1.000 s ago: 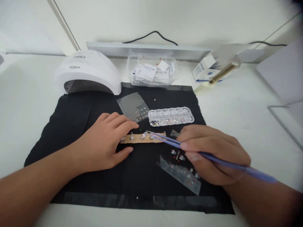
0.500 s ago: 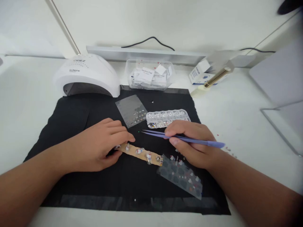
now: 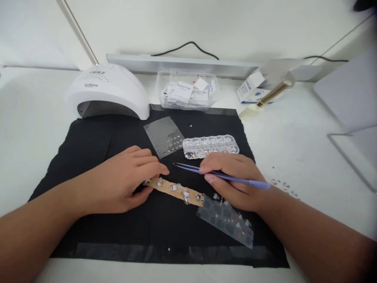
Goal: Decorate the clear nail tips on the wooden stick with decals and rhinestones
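Observation:
My left hand point(image 3: 123, 181) lies on the black mat point(image 3: 97, 141) and pinches the left end of a tan strip point(image 3: 176, 190) that carries several decorated nail tips. My right hand point(image 3: 235, 179) is closed on purple tweezers point(image 3: 206, 172); their tips point left, just above the strip and close to my left fingertips. A clear sticker sheet point(image 3: 226, 222) lies under and in front of my right hand. A clear box of rhinestones point(image 3: 210, 145) sits just behind my right hand.
A white nail lamp point(image 3: 107, 92) stands at the back left. Behind the mat are a clear tub of alcohol pads point(image 3: 187, 92), a small white-and-blue box point(image 3: 253, 90) and a gold-handled tool point(image 3: 273, 94). A second clear sheet point(image 3: 165, 135) lies mid-mat. Loose gems point(image 3: 282, 184) dot the table at right.
The tan strip's right end swung toward me, so it now lies slanted. My right hand with the tweezers pulled back from the strip and turned, tips now pointing left above it.

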Demonstrator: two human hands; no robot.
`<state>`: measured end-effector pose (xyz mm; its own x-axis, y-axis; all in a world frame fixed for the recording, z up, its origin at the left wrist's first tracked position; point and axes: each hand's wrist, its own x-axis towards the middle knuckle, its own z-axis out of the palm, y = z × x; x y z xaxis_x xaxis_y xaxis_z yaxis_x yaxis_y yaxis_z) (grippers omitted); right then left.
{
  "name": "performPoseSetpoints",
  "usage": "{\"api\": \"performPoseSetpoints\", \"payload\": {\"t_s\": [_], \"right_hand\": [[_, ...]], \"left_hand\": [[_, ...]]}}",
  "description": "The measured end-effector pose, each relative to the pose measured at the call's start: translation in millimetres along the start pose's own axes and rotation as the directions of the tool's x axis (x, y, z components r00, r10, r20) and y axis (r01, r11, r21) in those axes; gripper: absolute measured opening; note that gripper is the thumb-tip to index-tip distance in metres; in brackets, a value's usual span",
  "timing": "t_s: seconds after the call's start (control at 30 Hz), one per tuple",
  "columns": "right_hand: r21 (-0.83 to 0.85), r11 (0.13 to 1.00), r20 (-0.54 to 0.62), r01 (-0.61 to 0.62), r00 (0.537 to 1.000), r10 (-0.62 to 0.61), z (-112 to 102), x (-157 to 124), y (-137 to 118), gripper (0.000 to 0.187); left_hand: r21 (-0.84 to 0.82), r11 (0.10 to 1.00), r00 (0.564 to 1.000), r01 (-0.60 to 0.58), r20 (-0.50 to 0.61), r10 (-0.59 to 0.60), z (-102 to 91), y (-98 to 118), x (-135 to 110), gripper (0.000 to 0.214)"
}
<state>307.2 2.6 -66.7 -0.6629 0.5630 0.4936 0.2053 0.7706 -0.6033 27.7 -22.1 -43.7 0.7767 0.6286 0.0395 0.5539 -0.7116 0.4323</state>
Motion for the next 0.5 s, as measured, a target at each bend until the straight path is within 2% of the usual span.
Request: {"api": "performPoseSetpoints", "payload": {"t_s": [0.5], "right_hand": [[0.013,0.999,-0.003,0.038,0.999,-0.038,1.9,-0.3,0.1,0.013]], "left_hand": [[0.008,1.0,1.0,-0.008,0.005,0.008,-0.8,-0.4,-0.7,0.033]]}}
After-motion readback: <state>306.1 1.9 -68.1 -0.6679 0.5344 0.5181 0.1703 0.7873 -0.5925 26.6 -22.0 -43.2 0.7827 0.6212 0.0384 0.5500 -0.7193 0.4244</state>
